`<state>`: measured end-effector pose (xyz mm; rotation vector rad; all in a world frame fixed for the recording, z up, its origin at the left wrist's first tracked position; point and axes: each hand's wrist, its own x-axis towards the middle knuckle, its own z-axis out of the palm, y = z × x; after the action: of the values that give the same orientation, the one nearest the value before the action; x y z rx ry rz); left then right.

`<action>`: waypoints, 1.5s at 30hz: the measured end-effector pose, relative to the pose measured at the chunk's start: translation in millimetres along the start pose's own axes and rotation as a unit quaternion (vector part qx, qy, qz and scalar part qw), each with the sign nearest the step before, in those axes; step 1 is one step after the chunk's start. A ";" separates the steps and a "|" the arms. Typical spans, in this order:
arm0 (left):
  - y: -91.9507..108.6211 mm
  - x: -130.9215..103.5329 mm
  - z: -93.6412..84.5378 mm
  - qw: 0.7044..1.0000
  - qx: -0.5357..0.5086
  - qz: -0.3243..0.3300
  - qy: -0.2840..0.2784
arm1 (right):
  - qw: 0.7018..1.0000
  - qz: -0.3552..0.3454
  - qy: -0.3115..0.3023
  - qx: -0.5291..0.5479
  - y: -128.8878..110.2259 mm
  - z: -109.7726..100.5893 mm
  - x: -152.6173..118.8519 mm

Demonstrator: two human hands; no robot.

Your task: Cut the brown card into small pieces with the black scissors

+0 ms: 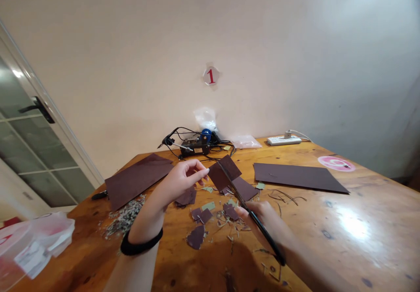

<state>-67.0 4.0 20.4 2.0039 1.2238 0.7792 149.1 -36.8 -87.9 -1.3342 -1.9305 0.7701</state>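
Observation:
My left hand (188, 176) pinches the left corner of a dark brown sheet piece (219, 174) between thumb and fingertips. In my right hand (262, 217) are black-handled scissors (262, 228), their blades pointing up and away and lying across the raised piece. Another brown piece (246, 189) lies on the table just behind the blades. Below my hands are smaller brown scraps (196, 237), pale green bits (208, 205) and thin slivers. A black band circles my left wrist.
Large brown sheets lie at left (138, 180) and right (298, 177) on the wooden table (370, 209). Gray shreds (126, 217) are heaped at left. Behind are a black device with cables (195, 146) and a white power strip (284, 140). A plastic bag (42, 239) is at lower left.

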 end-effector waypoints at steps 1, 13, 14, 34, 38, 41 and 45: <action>-0.4 0.5 0.0 1.000 0.000 -0.001 -0.001 | 1.000 0.001 -0.001 0.004 -0.4 -0.3 -0.2; -5.4 8.6 15.8 0.998 -0.013 -0.032 -0.057 | 0.994 0.039 0.021 0.096 -13.7 6.6 -5.8; -7.1 10.5 19.3 0.997 -0.022 -0.034 -0.063 | 0.994 0.043 0.017 0.098 -13.6 6.7 -6.0; -1.7 5.4 17.9 0.991 -0.059 -0.094 -0.074 | 0.997 0.014 -0.031 0.068 1.3 7.6 -2.0; -3.6 6.7 19.3 0.990 -0.066 -0.105 -0.072 | 0.996 0.023 -0.036 0.081 -3.6 5.4 -4.4; -6.3 8.3 22.3 0.987 -0.080 -0.110 -0.080 | 0.995 0.019 -0.040 0.088 -6.5 4.0 -6.2; -8.5 9.5 24.8 0.985 -0.090 -0.107 -0.099 | 0.996 0.020 -0.038 0.076 -5.1 4.8 -6.5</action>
<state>-48.9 10.1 0.2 1.7247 1.1854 0.5503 144.2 -44.9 -88.1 -1.2719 -1.8675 0.9792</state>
